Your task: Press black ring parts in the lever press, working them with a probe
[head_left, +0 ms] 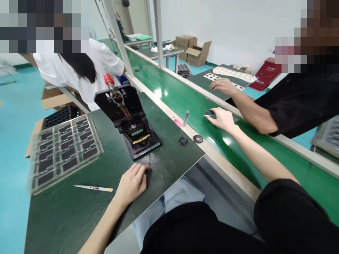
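Step in hand: pick-up of a small black part (209,113) from the green belt (169,91); judged from the reach, not from any seen motion.
Right hand (223,119): stretched far right over the belt, fingers (215,113) pinched narrow on the part's rim; the part sits on the belt under the fingertips.
Left hand (132,182): near, flat and loosely curled on the dark bench (79,211); it holds nothing, fingertips just short of the press.
Press (132,125): black fixture at bench centre, red-knobbed lever (109,79) raised and tilted far-left; its nest at the near end looks vacant, though detail is too small to confirm.
Round parts (183,141): two black discs lying side by side at the bench's right edge, near the belt rail, apart from both hands.
Pen tool (186,117): standing upright on the belt, just left of the right hand; a pink item (177,122) lies beside it.
Tray (65,148): clear compartment tray of dark rectangles, left on the bench, well apart from the hands.
Blade (93,188): thin white strip lying near-left of the left hand.
Co-workers: across the belt, a person's hand (224,85) rests on a far bench; another person in white (87,67) leans at far left.
Next move calls for: a firm pinch, a lift clear of the pen tool, then a carry left to the press nest; the left hand is placed to steady the fixture.
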The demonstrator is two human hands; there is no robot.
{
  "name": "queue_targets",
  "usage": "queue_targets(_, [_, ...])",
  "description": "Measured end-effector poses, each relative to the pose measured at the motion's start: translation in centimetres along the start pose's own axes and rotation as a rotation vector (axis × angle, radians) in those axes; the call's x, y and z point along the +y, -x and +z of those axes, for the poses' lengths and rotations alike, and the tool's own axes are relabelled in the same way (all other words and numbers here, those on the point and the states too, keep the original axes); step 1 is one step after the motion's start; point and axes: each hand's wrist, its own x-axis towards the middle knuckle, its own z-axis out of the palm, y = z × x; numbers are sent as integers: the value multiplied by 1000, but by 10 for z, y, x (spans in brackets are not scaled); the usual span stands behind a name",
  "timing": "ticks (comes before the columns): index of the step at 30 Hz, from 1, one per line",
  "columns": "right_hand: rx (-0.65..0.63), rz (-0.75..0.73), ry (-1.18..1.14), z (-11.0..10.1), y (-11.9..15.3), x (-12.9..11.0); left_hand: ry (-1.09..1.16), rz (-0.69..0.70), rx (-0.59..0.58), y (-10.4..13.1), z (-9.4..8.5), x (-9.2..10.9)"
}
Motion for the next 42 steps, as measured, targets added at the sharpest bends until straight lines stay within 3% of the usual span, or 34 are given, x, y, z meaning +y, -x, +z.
queue_targets(5, [-70, 58, -22, 5, -43, -6, -10, -18, -2, 0, -1, -1])
queue_targets(8, [-61, 102, -53, 8, -44, -7, -25, -14, 3, 2, -1, -1])
queue_targets(11, [44, 40, -112, 8, -16, -12, -29, -2, 9, 3, 0, -2])
queue_targets(18, [220, -189, -311, -9, 104, -37, -7, 28, -22, -2, 0, -1])
queue_targets(22, [321, -228, -403, -12, 148, -51, 38, 40, -59, -16, 7, 7])
queue_targets(26, [402, -307, -378, -6, 159, -57, 129, -1, -34, -54, 32, 26])
queue_targets(29, [429, -365, -341, -4, 156, -58, 205, -135, 32, -94, 59, 39])
queue_targets(34, [435, -387, -328, -5, 155, -57, 257, -246, -30, -143, 92, 54])
queue_targets(37, [426, -392, -350, -6, 156, -56, 281, -210, -48, -143, 94, 56])
queue_targets(42, [400, -389, -372, -9, 157, -57, 296, -127, -21, -105, 74, 44])
